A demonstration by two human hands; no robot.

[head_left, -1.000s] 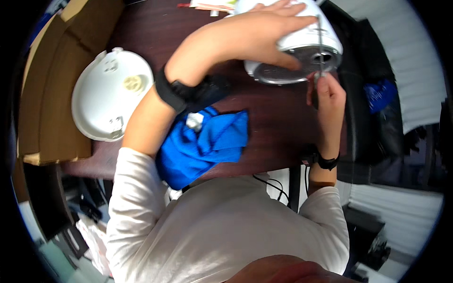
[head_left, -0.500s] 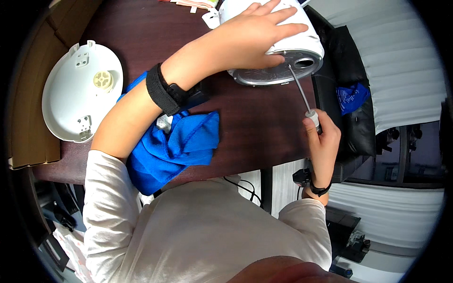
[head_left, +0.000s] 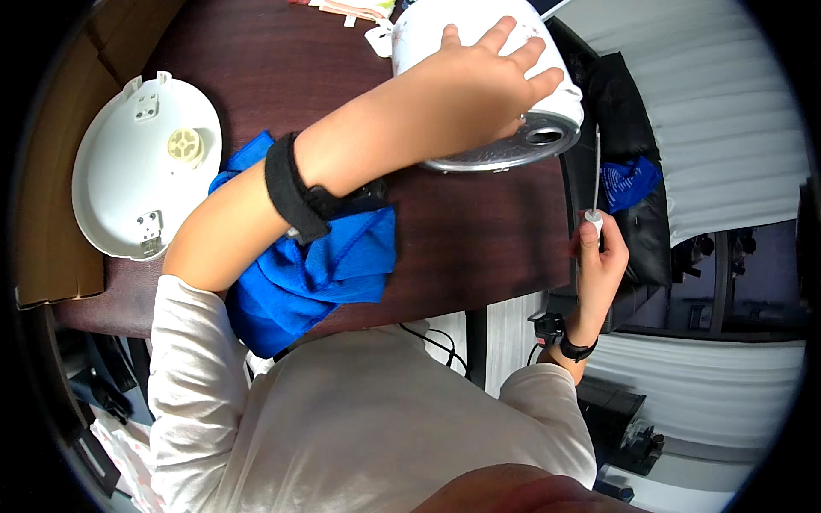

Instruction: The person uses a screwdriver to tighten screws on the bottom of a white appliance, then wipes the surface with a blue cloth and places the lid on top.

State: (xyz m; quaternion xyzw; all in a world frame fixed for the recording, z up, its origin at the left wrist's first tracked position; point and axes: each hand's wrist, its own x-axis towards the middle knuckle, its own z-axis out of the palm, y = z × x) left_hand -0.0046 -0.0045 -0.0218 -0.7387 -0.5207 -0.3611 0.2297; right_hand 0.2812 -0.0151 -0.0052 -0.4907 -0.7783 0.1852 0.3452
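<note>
My left hand (head_left: pixel 479 85) lies flat on a white round appliance body (head_left: pixel 547 107) tipped on its side at the far edge of the dark wooden table (head_left: pixel 479 239), fingers spread over its shell. Its metal-rimmed underside faces right. My right hand (head_left: pixel 599 256) grips a screwdriver (head_left: pixel 595 175) with a white handle; the thin shaft points up, its tip just right of the appliance and clear of it. A black band wraps my left forearm.
A white oval cover plate (head_left: pixel 141 167) lies upside down at the table's left. A crumpled blue cloth (head_left: pixel 316 265) sits under my left forearm. A black chair (head_left: pixel 624 137) with a blue item on it stands to the right. Cardboard (head_left: pixel 51 256) lies at far left.
My right hand has drawn the screwdriver down and out, away from the appliance's underside. My left hand has stayed pressed on the shell.
</note>
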